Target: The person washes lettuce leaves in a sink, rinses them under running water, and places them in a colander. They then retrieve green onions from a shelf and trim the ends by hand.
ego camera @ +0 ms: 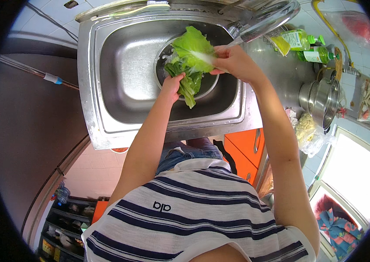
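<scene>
Over the stainless steel sink (129, 72) my left hand (172, 86) grips a bunch of darker green lettuce leaves (189, 85). My right hand (232, 62) pinches the pale stem end of a broad, bright green lettuce leaf (193, 46), which lies partly above the bunch. Beneath both hands is a round metal bowl (158, 77) in the right part of the sink, with some water and bubbles showing at its left. The chrome faucet (270, 21) reaches in from the upper right, its end near my right hand.
A toothbrush (139, 10) lies on the ledge behind the sink. At the right are a yellow-green sponge (281, 45), green soap bottles (314, 55), stacked metal pots (324, 101) and a plastic bag with food (307, 131). Orange cabinet doors (245, 147) stand below the counter.
</scene>
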`<state>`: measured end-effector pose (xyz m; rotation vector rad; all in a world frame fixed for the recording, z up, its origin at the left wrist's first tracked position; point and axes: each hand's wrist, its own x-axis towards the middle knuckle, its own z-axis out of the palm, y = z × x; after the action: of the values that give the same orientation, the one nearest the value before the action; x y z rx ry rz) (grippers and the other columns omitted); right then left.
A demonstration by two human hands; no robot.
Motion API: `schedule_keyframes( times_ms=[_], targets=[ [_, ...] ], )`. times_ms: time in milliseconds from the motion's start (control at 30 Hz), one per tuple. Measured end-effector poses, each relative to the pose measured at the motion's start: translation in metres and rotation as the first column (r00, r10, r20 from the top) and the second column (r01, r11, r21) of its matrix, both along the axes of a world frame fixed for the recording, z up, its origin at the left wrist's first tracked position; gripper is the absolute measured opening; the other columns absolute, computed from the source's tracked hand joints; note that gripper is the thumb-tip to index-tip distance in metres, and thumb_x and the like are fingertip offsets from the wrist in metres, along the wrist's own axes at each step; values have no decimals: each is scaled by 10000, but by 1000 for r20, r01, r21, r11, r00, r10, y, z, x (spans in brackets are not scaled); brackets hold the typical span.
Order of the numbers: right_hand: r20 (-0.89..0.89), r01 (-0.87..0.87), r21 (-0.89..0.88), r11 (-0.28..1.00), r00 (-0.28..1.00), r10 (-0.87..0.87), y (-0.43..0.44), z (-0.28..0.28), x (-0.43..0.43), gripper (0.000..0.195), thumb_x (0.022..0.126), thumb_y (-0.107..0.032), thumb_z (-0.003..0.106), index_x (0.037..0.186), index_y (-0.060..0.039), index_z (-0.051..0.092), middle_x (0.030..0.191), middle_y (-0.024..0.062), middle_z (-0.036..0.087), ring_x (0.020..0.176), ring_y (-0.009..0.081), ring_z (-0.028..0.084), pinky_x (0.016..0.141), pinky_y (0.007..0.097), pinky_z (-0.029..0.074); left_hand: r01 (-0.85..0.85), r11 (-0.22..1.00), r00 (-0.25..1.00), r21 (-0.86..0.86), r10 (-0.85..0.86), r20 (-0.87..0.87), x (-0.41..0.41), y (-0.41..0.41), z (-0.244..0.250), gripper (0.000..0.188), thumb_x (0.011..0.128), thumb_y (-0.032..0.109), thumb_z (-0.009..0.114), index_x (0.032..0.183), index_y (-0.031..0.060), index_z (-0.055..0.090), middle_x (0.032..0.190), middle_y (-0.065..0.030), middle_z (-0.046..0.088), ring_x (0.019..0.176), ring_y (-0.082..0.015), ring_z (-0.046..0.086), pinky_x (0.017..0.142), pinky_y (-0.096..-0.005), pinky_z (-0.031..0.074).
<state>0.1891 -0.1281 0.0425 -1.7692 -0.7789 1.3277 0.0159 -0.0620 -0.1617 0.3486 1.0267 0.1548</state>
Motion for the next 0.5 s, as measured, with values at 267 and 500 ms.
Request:
schedule_keyframes(
  times_ms=[267, 500],
  targets=[
    [861, -415, -320, 852, 247, 444, 26, -28, -11, 247, 767, -94, 592, 986, -122, 703, 911, 118, 671, 873, 327, 625, 803, 417, 486, 28, 1000, 1000, 14, -28, 7, -4, -1, -7, 305, 882, 131, 637, 1167, 74, 546, 1076, -90, 629, 936, -260, 636, 785, -455, 539],
    [803, -553, -541, 633, -118, 583, 64, -17, -4, 225, 767, -79, 591, 966, -136, 679, 933, 42, 679, 902, 257, 647, 770, 378, 504, 51, 999, 998, 10, -51, -27, -12, -1, -2, 323, 894, 203, 634, 1180, 89, 536, 1088, -79, 628, 953, -262, 632, 776, -488, 528]
  ],
)
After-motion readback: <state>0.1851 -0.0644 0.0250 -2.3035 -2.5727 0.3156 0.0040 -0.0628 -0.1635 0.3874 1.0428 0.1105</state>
